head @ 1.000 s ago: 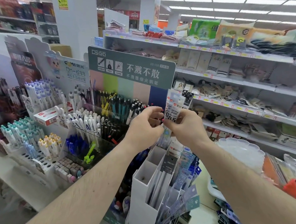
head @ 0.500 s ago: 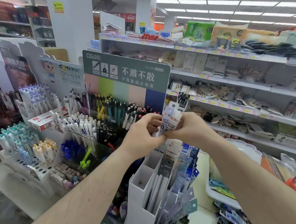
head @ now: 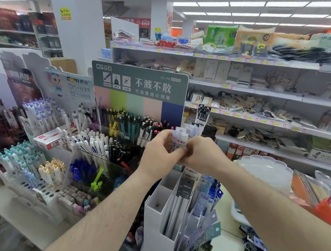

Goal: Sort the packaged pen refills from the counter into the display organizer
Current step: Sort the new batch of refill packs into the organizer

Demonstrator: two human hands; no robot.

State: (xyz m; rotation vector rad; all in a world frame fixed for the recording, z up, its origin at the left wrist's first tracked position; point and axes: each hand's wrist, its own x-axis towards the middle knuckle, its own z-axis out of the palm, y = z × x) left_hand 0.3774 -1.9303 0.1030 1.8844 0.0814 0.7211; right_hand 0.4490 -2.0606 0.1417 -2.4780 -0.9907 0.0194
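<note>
While above the display organizer (head: 156,209), refill packs (head: 178,142) pinched between left hand (head: 160,152) and right hand (head: 201,152).

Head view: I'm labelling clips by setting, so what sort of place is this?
Most likely a shop's stationery section: pen displays, long shelves with yellow price tags, and a white organizer of packaged refills.

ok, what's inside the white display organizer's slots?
The white display organizer holds upright refill packs in its right slots; the near-left slot looks empty apart from a small speck. Slot bottoms are hidden by packs and walls.
</note>
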